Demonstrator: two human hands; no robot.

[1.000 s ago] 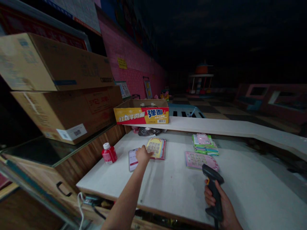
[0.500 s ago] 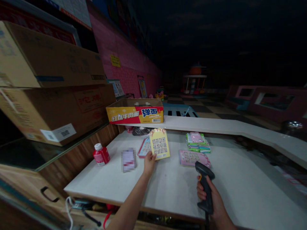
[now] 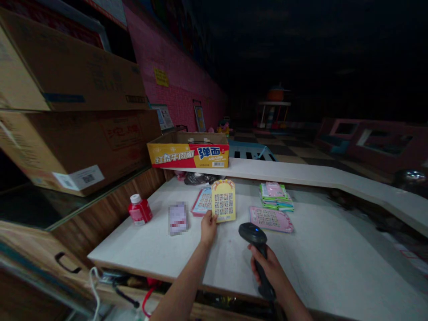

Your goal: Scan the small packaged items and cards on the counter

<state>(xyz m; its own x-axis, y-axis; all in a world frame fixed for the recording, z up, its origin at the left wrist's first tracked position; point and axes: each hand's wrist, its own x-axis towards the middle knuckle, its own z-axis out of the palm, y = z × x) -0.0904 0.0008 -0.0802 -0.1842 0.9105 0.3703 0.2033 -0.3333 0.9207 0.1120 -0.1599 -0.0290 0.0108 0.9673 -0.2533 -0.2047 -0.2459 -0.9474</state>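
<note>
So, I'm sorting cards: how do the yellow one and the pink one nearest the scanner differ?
The yellow card is in the left hand; the pink card lies on the table. The yellow card's long side runs up the view, the pink card's across. Both bear printed grids.

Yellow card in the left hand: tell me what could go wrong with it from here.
The left hand grips the yellow card only near its lower left corner, so it might tilt or slip. The scanner in the right hand appears close to the pink cards and could nudge them.
</note>
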